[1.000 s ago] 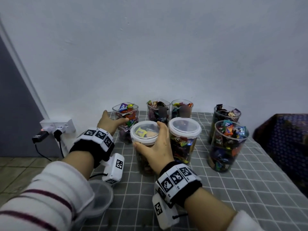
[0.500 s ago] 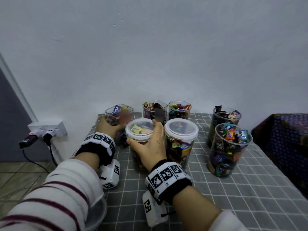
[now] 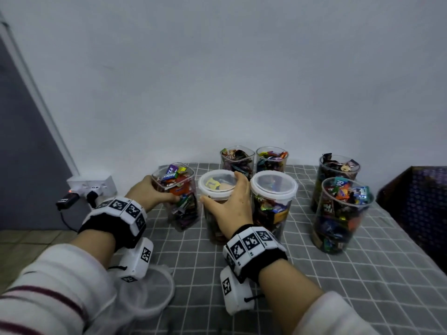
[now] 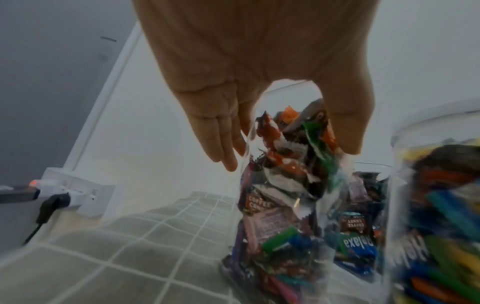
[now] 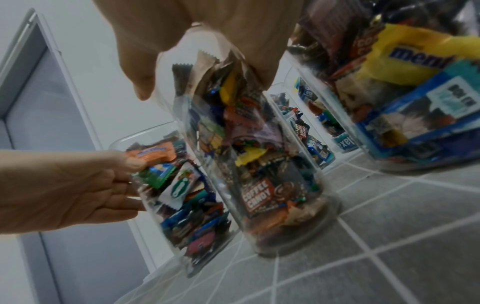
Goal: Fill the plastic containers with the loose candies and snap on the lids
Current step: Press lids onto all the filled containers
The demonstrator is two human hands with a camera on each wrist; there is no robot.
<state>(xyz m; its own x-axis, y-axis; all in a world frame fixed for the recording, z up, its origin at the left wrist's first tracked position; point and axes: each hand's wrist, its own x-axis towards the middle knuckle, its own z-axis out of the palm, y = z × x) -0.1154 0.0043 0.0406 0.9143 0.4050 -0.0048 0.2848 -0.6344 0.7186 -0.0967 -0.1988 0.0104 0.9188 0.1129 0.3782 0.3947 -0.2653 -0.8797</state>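
Note:
My left hand (image 3: 154, 192) grips an open, square-sided clear container (image 3: 177, 201) full of wrapped candies, with the thumb on its near side and the fingers round its left wall. In the left wrist view the left hand (image 4: 259, 82) is wrapped round this open container (image 4: 285, 195). My right hand (image 3: 232, 204) grips the upper part of a round lidded container (image 3: 215, 187) beside it, fingers curled over the lid's rim. The right wrist view shows the right hand (image 5: 207, 41) on that lidded container (image 5: 259, 164), which stands on the cloth. It also shows the left hand (image 5: 64, 185) on the open container (image 5: 176, 185).
A second lidded container (image 3: 273, 192) stands just right of my right hand. Two open filled containers (image 3: 237, 158) are at the back by the wall and two taller ones (image 3: 343, 213) at the right. Loose clear lids (image 3: 150, 293) lie at the near left table edge (image 3: 135, 238). A power strip (image 3: 92, 187) sits left.
My left hand has closed round the open container and drawn it nearer, alongside the lidded one. My right hand has stayed on the lidded container. The head view has shifted.

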